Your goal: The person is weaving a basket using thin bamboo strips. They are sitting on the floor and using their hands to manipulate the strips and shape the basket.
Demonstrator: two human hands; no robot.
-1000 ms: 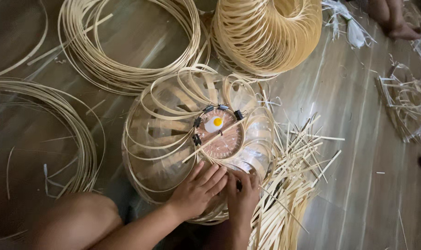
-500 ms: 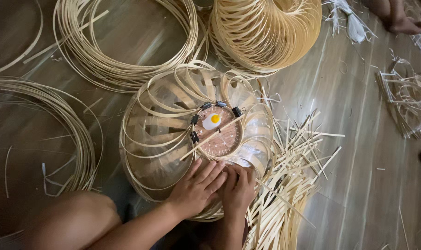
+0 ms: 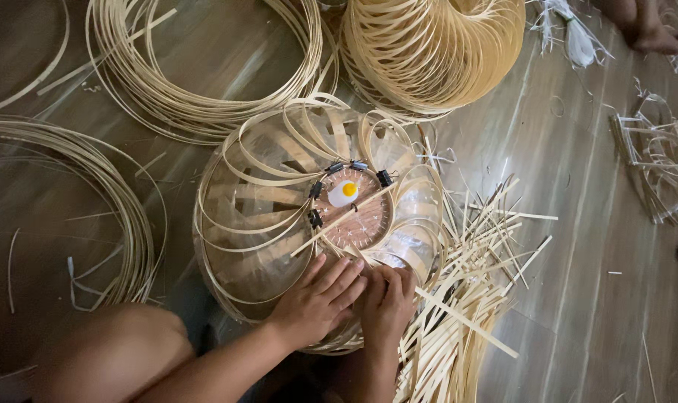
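Work in hand: a dome-shaped frame of bent bamboo strips (image 3: 279, 224) sits on the wooden floor (image 3: 592, 283), between the person's knees and the coils of cane.
Centre of the frame: a round wooden disc (image 3: 354, 213) with small black clips (image 3: 314, 189) around its rim and a white and yellow piece (image 3: 343, 193) on top.
Left hand (image 3: 316, 302): lies flat on the near side of the frame, fingers spread loosely and pressing the strips down; it grips nothing that I can make out.
Right hand (image 3: 387, 298): curled close against the left one, fingertips pinched at the strip ends just below the disc; what exactly it pinches is hidden.
Change: over the last second both hands have drawn closer together at the disc's near rim, and the frame has barely shifted.
Meaning: the work appears centred on fixing strip ends at that rim, one spot at a time.
Around: loose strips (image 3: 466, 298) fan out to the right; a finished coil stack (image 3: 436, 45) stands beyond.
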